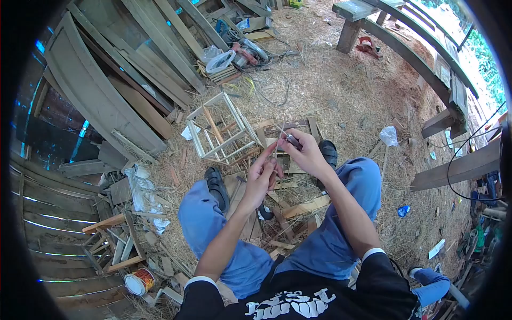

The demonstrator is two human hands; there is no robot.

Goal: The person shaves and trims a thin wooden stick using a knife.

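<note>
Above the straw-littered ground, between two bent knees, the left hand and the right hand come together. The left forearm reaches up toward 1 o'clock, the right toward 11. The right hand's fingers are pinched narrow on a slim rod, with a dark piece at the same grip. The left hand's fingers curl just below; what lies between them I cannot tell. The rod's visible end points to about 10 o'clock, its long axis running from there toward 4. Around 10 o'clock from the hands, near them, a slatted wooden frame lies on the ground, and wood offcuts are scattered at 6, between dark sandals. Toward 3 is a clear plastic bag, at 4 a blue wrapper. At 8, well apart, a bucket carries a red and yellow label too small to read. Pale lettering crosses the black shirt, partly folded and not legible.
</note>
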